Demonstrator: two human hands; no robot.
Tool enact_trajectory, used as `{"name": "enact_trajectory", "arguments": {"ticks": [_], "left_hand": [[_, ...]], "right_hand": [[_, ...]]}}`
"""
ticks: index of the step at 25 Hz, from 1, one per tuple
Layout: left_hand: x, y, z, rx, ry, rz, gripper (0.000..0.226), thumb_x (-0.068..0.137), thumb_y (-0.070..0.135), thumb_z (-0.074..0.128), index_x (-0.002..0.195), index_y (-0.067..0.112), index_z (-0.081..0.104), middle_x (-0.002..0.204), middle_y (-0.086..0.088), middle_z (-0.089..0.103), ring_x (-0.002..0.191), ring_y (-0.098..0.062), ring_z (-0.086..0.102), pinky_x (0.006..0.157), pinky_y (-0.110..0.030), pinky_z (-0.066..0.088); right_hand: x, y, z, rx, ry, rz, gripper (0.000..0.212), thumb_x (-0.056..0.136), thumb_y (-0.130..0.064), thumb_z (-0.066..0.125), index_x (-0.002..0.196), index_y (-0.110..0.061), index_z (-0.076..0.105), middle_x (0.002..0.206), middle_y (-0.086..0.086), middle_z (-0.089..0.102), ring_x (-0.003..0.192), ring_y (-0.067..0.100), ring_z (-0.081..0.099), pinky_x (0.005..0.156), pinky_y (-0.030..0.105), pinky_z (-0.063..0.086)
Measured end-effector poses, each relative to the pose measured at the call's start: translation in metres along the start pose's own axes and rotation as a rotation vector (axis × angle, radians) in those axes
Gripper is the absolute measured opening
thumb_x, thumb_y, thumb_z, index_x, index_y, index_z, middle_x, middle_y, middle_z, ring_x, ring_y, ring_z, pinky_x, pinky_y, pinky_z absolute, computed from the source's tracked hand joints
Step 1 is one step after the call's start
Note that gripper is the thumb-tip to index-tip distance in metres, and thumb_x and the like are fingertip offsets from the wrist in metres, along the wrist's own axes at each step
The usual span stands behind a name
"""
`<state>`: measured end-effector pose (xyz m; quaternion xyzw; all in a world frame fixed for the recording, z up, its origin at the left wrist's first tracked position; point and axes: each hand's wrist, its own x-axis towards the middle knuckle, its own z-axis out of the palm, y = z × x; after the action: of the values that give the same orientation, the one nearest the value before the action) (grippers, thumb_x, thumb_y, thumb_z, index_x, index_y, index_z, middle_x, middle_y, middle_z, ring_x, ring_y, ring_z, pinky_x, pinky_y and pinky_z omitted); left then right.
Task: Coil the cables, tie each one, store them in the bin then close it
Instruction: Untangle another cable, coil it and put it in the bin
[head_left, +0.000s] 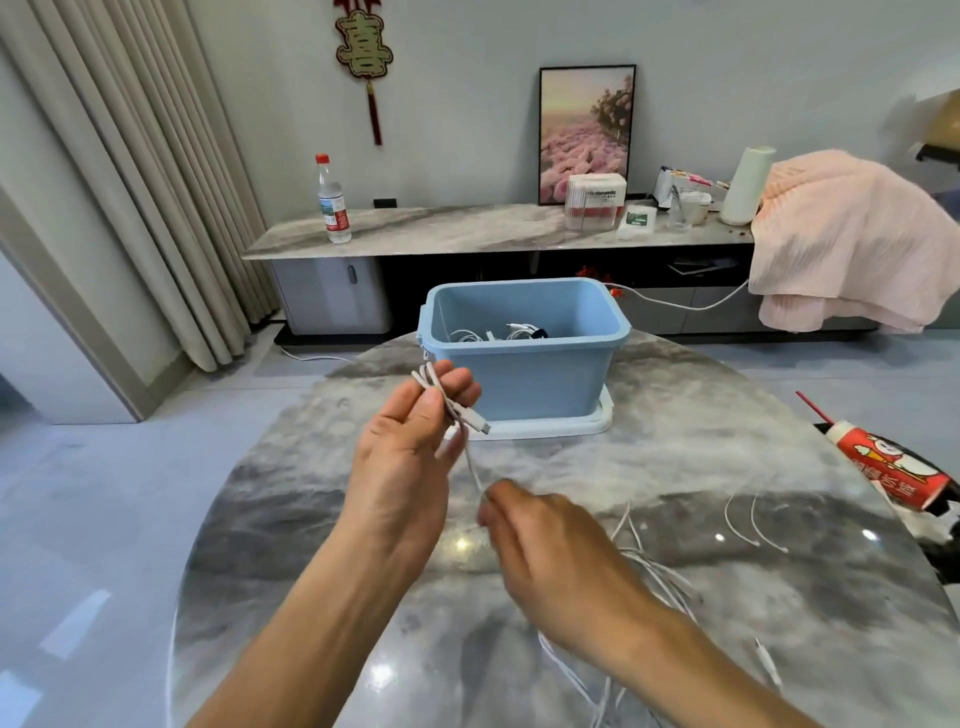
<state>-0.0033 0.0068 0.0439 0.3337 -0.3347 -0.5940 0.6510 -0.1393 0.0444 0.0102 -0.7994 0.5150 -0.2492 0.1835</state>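
cable (451, 410): white, partly folded, held above the counter (675, 415) before the bin (524, 374) | left hand (410, 441): fingers curled around the folded loops | right hand (545, 540): pinches the cable's lower strand | bin: blue, open, coiled cables inside, stands on its white lid (597, 423) | loose cables (654, 571): on the counter at right

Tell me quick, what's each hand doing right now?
Left hand: holding a partly coiled white cable between thumb and fingers.
Right hand: fingers curled, pinching the same cable's trailing strand; blurred, so not certain.
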Motion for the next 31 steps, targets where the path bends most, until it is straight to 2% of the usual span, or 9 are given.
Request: {"name": "enact_trajectory", "arguments": {"ticks": [4,6,9,14,17,20,23,26,31], "left_hand": [[-0.001,-0.007,-0.010,1.009,-0.167,0.584,0.018,0.099,0.010,0.051,0.110,0.011,0.065,0.089,0.011,0.070,0.091,-0.006,0.064,0.089,-0.024,0.045],[-0.003,-0.004,-0.008,1.132,-0.344,0.611,0.019,0.100,0.020,0.044,0.107,0.017,0.061,0.090,0.011,0.065,0.085,-0.009,0.061,0.089,-0.032,0.045],[-0.010,0.002,0.004,0.918,-0.601,0.324,0.026,0.101,0.022,0.039,0.098,0.006,0.060,0.077,0.003,0.061,0.075,-0.011,0.057,0.075,-0.023,0.043],[-0.016,0.003,0.015,0.374,-0.584,-0.152,0.025,0.096,0.019,0.044,0.092,0.004,0.063,0.064,0.002,0.044,0.060,-0.011,0.039,0.071,-0.029,0.033],[-0.020,0.005,0.020,-0.154,-0.441,-0.246,0.018,0.093,0.015,0.049,0.093,0.009,0.066,0.066,0.004,0.047,0.060,-0.010,0.046,0.083,-0.035,0.040],[-0.010,0.010,0.010,-0.222,-0.148,-0.123,0.025,0.090,0.018,0.049,0.105,0.010,0.067,0.081,0.004,0.067,0.075,-0.009,0.065,0.090,-0.036,0.042],[-0.009,0.009,0.006,0.269,-0.079,0.154,0.019,0.094,0.013,0.054,0.107,0.011,0.069,0.091,0.001,0.075,0.090,-0.009,0.070,0.087,-0.029,0.047],[-0.015,-0.001,0.000,1.088,-0.306,0.616,0.016,0.103,0.015,0.047,0.098,0.016,0.062,0.082,0.010,0.068,0.082,-0.001,0.062,0.096,-0.032,0.043],[-0.017,-0.003,-0.002,1.579,-0.619,0.710,0.013,0.100,0.034,0.043,0.093,0.024,0.046,0.080,0.015,0.047,0.076,-0.006,0.041,0.095,-0.039,0.032]], "right_hand": [[0.000,-0.023,-0.038,0.059,-0.036,-0.095,0.022,0.097,-0.028,0.045,0.075,-0.024,0.044,0.065,-0.006,0.051,0.063,0.015,0.047,0.065,0.040,0.043],[0.001,-0.014,-0.069,-0.010,-0.046,-0.145,0.024,0.096,-0.029,0.053,0.074,-0.019,0.054,0.058,-0.007,0.048,0.058,0.010,0.045,0.060,0.036,0.042],[0.004,0.006,-0.106,0.047,0.078,-0.148,0.013,0.092,-0.035,0.066,0.084,-0.027,0.072,0.060,-0.008,0.061,0.054,0.007,0.050,0.055,0.029,0.041],[0.016,0.034,-0.091,0.221,0.381,-0.108,0.039,0.081,-0.059,0.066,0.077,-0.022,0.077,0.062,0.001,0.064,0.056,0.018,0.052,0.052,0.038,0.042],[0.014,0.033,-0.050,0.419,0.414,-0.020,0.029,0.094,-0.049,0.057,0.086,-0.027,0.074,0.067,-0.006,0.067,0.059,0.012,0.057,0.056,0.035,0.046],[0.007,0.009,-0.010,0.514,0.177,0.074,0.021,0.103,-0.028,0.050,0.092,-0.026,0.068,0.052,-0.013,0.049,0.049,0.003,0.041,0.051,0.027,0.033],[0.004,-0.014,-0.012,0.781,-0.083,0.307,0.020,0.103,-0.018,0.046,0.101,-0.024,0.065,0.056,-0.008,0.048,0.042,0.005,0.037,0.045,0.023,0.034],[0.002,-0.007,-0.043,0.755,-0.216,0.341,0.021,0.103,-0.020,0.048,0.099,-0.025,0.068,0.063,-0.003,0.053,0.040,0.012,0.039,0.043,0.028,0.042],[0.002,0.019,-0.082,-0.056,-0.077,-0.038,0.015,0.092,-0.032,0.065,0.081,-0.022,0.068,0.059,-0.011,0.060,0.054,0.003,0.051,0.054,0.021,0.034]]}}
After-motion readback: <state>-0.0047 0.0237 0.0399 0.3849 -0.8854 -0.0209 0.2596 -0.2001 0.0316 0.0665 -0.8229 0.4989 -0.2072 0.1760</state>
